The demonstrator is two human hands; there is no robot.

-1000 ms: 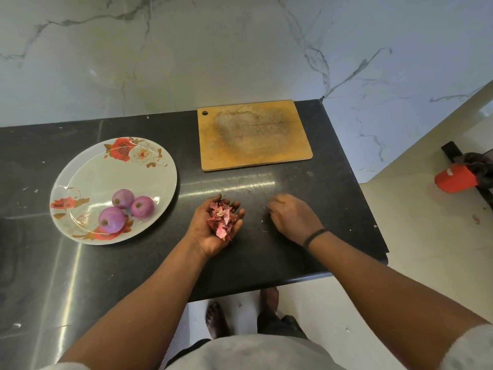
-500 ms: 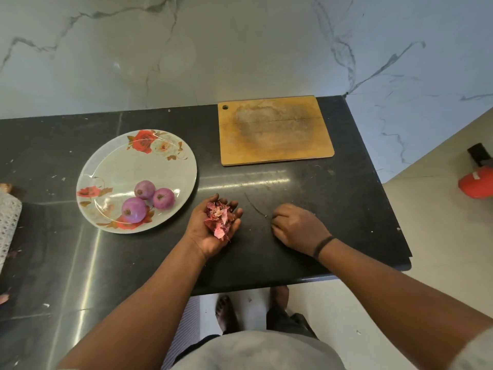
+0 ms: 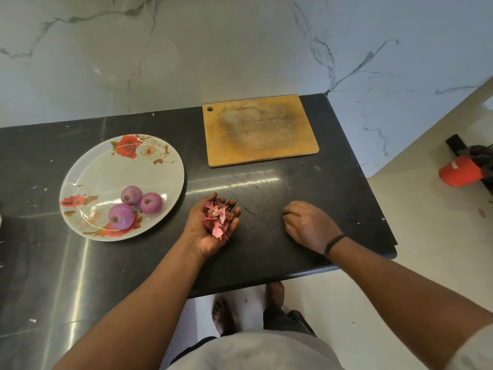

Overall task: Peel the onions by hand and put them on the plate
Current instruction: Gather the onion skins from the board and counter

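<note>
three peeled onions [image 3: 134, 206] sitting on the plate [image 3: 106, 166] just left of both hands, left hand [image 3: 210, 228] cupping onion skins [image 3: 217, 216], right hand [image 3: 309, 224] curled knuckles-up on the counter [image 3: 306, 182], can't tell if it's holding anything

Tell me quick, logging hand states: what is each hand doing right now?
Left hand: palm up, cupped, holding a pile of onion peels.
Right hand: fingers curled on the countertop; whether it holds anything cannot be told.

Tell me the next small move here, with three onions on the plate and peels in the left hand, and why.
Probably carry the onion skins off to be discarded: the left hand cups them palm up, all three peeled onions already sit on the plate, and the right hand rests curled on the counter, apparently gathering scraps.
</note>
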